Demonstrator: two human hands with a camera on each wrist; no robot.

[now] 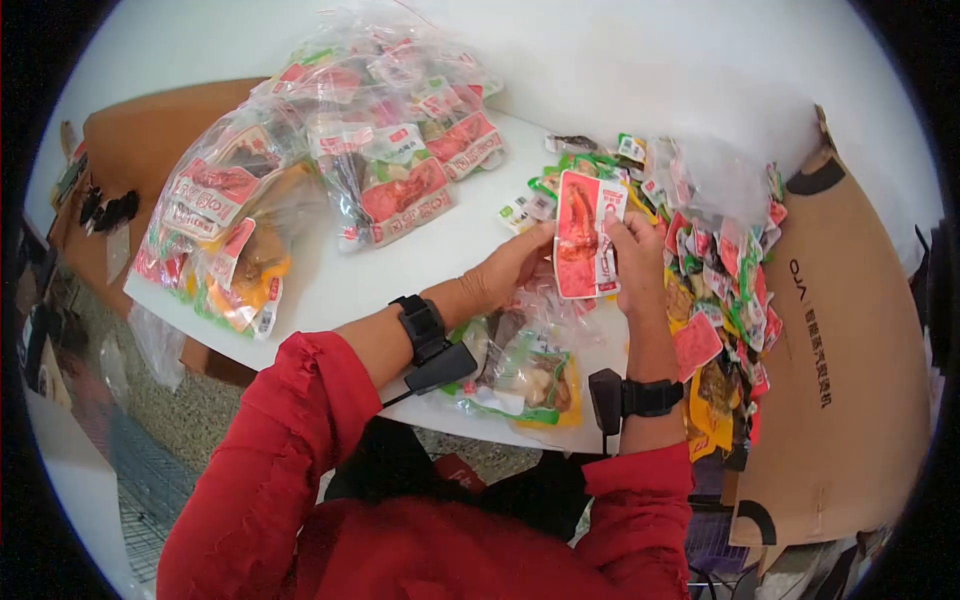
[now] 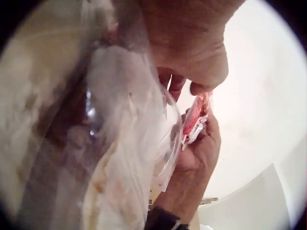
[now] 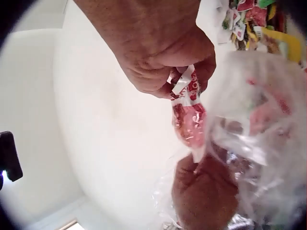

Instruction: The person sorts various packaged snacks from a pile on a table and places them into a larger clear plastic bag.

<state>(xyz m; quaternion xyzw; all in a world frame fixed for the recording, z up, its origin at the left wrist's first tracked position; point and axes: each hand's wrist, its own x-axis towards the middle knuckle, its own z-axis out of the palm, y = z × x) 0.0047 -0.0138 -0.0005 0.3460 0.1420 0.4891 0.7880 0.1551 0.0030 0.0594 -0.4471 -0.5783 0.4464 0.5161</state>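
Head view, nearest first: two red sleeves [image 1: 300,440] reach forward over the near edge of the white desk [image 1: 420,260], where a clear bag [image 1: 520,370] part-filled with snack packets lies between the forearms and slightly overhangs the edge. Just beyond it, both hands hold one red packet [image 1: 580,235] upright above the desk. The left hand [image 1: 510,265] pinches its left edge between thumb and fingertips, and the right hand [image 1: 635,255] has its fingers curled round the right edge. The right wrist view shows that pinch close up at the packet's white sealed end [image 3: 184,86]. To the right lies a loose heap of small packets [image 1: 720,260], pressed against a cardboard box [image 1: 850,350]. Farther back on the left are several large filled bags [image 1: 380,170]. As I judge it, both grips sit on thin, slick film edges, so the packet could slip out and drop into the heap, where it would be hard to tell from the others. A forearm could also nudge the overhanging clear bag off the desk and spill it.
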